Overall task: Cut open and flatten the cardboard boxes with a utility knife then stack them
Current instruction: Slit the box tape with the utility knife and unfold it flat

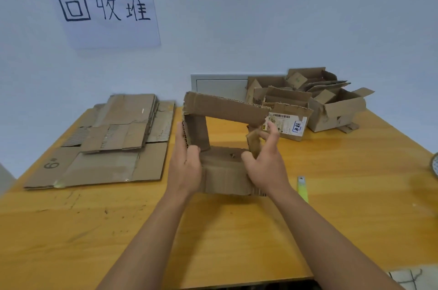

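Note:
I hold a small cut-open cardboard box [222,109] above the middle of the wooden table [118,230]. Its walls stand up as an open frame, and one side panel hangs loose at the right. My left hand [184,164] grips the box's left wall, thumb on the bottom panel. My right hand [265,161] pinches the short right flap between thumb and fingers. A utility knife [303,189] with a yellow-green handle lies on the table just right of my right wrist. A stack of flattened cardboard [106,142] lies at the left.
Several uncut boxes [331,102] are piled at the back right, one bearing a shipping label [288,124]. A paper sign [104,7] hangs on the wall above the flat stack. A round object [435,166] pokes in at the right edge.

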Demonstrator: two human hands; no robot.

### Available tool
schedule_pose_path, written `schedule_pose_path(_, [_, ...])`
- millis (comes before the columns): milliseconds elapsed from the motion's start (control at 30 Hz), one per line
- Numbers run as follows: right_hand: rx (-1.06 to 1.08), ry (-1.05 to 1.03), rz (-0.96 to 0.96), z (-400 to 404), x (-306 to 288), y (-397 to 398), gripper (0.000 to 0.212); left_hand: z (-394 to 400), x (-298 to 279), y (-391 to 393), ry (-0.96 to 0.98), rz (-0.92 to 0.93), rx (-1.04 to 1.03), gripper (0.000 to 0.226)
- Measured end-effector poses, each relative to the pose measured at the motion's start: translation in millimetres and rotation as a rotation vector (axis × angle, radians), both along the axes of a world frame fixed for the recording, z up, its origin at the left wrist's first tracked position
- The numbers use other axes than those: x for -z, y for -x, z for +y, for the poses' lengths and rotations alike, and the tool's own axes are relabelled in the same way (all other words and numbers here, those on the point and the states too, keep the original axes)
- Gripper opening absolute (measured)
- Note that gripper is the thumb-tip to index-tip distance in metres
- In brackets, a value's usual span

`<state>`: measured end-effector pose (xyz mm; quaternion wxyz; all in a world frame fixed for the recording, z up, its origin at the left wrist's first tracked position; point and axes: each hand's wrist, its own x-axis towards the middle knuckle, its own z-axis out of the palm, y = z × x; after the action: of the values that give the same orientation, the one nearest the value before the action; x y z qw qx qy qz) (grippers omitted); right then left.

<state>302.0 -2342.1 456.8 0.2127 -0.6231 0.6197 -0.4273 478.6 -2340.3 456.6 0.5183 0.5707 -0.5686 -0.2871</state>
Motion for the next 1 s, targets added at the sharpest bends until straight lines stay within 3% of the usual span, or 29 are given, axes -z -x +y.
schedule_pose_path(233, [-0.042,-0.084,-0.386,7,7,16,0.059,12,12,-4,-0.097,0.063,0.055,0.036])
schedule_pose_path(400, [0.010,-0.126,-0.480,11,24,35,0.039,19,26,-19,-0.127,-0.145,0.140,0.052])
schedule_pose_path(500, [-0.015,-0.167,-0.437,17,30,43,0.040,27,30,-24,-0.168,-0.189,0.171,0.070])
schedule_pose_path(600, [-0.183,-0.247,-0.592,22,26,55,0.047,29,27,-27,-0.228,-0.063,0.233,0.082])
schedule_pose_path(700, [-0.232,-0.344,-0.768,20,15,66,0.033,26,22,-30,-0.280,0.216,0.302,0.066])
schedule_pose_path(800, [-0.116,-0.458,-0.690,5,2,67,0.048,22,16,-26,-0.297,0.294,0.207,0.050])
schedule_pose_path(900, [-0.108,-0.542,-0.521,-13,-8,71,0.059,15,16,-12,-0.320,0.081,0.165,0.053])
schedule_pose_path(1000, [-0.133,-0.598,-0.459,-20,-17,88,0.033,10,24,-5,-0.279,-0.150,0.165,0.050])
